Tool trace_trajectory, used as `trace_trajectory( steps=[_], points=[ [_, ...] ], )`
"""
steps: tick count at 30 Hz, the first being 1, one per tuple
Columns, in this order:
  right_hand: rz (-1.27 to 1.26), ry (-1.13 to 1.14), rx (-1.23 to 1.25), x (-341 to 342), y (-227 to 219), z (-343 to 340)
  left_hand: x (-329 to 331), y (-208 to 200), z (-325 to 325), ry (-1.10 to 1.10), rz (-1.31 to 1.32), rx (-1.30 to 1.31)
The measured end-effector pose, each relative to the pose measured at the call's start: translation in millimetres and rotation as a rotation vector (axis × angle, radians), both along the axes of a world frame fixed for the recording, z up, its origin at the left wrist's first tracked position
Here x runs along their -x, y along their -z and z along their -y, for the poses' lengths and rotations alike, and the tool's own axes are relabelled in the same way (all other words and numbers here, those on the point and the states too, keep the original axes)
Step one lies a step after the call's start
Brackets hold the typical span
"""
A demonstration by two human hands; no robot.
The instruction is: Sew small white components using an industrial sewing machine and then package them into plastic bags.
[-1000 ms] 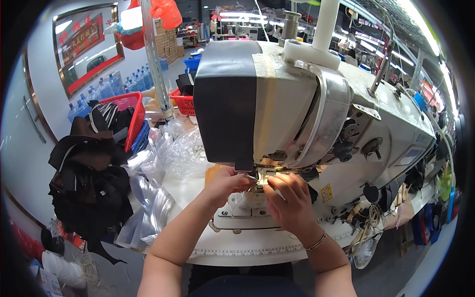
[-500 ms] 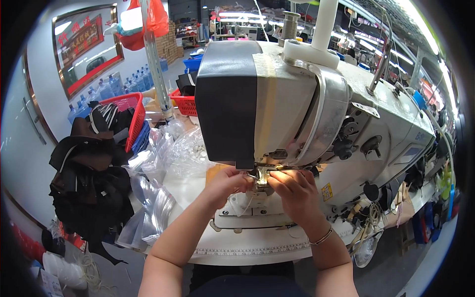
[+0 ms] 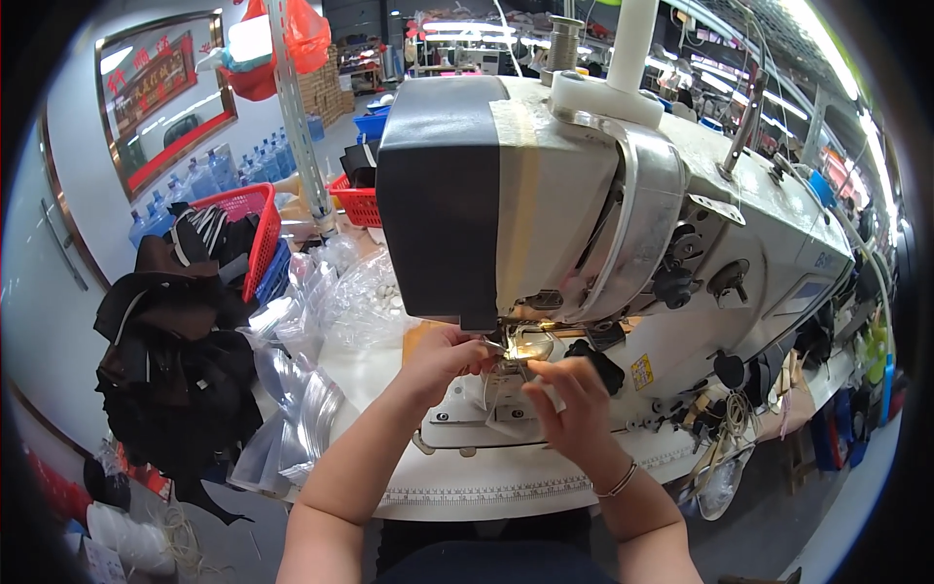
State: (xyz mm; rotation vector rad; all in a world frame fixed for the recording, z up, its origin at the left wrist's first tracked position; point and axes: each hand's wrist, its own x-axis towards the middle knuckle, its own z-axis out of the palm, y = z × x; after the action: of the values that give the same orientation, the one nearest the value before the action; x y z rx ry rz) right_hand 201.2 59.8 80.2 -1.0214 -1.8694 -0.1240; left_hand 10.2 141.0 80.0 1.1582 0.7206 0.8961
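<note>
The sewing machine stands before me, its lamp lighting the needle area. Just left of the needle, my left hand is closed in a pinch; a thin shiny metal piece shows at its fingertips, too small to name. My right hand is slightly blurred below and right of the needle, thumb and index finger apart, with nothing visible between them. A black piece of material lies on the machine bed behind my right hand.
Clear plastic bags lie left of the machine. Beyond them are black cut pieces and a red basket. A measuring strip runs along the table's front edge. Cords hang at the right.
My right hand has drawn back from the needle area toward me and slightly left, uncovering the black piece. My left hand stays beside the needle, still pinching.
</note>
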Motion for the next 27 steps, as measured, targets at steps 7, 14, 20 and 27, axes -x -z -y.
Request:
trace_trajectory(
  steps=[7,14,20,27],
  points=[
    [-0.274,-0.195,0.310,5.0,6.3,1.1,-5.8,0.5,6.8,-0.062,0.062,0.003],
    [-0.480,-0.309,0.539,-5.4,-7.0,0.7,-5.8,7.3,8.1,-0.072,0.106,0.007],
    [-0.521,-0.313,0.630,-19.1,-15.5,-8.9,1.4,1.2,-1.1,-0.013,0.118,0.094],
    [-0.466,-0.302,0.706,-30.8,-23.2,-19.3,-2.1,-6.6,-1.3,-0.022,0.094,0.179]
  ],
)
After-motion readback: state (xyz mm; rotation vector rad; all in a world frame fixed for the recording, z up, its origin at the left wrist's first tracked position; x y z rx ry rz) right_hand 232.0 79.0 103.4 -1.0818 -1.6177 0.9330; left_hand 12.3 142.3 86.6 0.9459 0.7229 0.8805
